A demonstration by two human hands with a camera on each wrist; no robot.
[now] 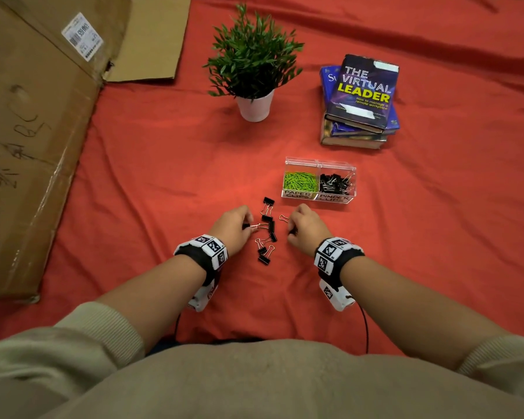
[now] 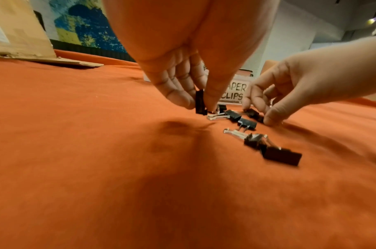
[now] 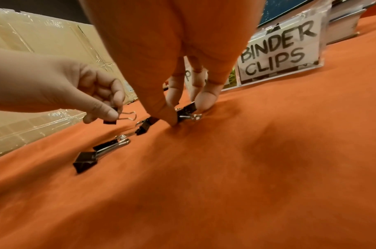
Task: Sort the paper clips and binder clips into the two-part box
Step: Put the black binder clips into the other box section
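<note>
Several black binder clips [image 1: 269, 234] lie scattered on the red cloth between my hands. My left hand [image 1: 246, 225] pinches one black binder clip [image 2: 200, 102] between thumb and fingers, just above the cloth. My right hand [image 1: 291, 228] pinches another binder clip [image 3: 188, 109] that still touches the cloth. The clear two-part box [image 1: 317, 197] stands just beyond my right hand. Its left half holds green paper clips [image 1: 300, 180] and its right half holds black binder clips [image 1: 335, 182]. The box halves are labelled "PAPER CLIPS" and "BINDER CLIPS" [image 3: 278, 53].
A potted plant [image 1: 254, 71] stands behind the clips. A stack of books [image 1: 360, 101] lies behind the box. Flattened cardboard [image 1: 34, 131] covers the left side. Bare red cloth [image 1: 152, 176] stretches between the cardboard and the clips.
</note>
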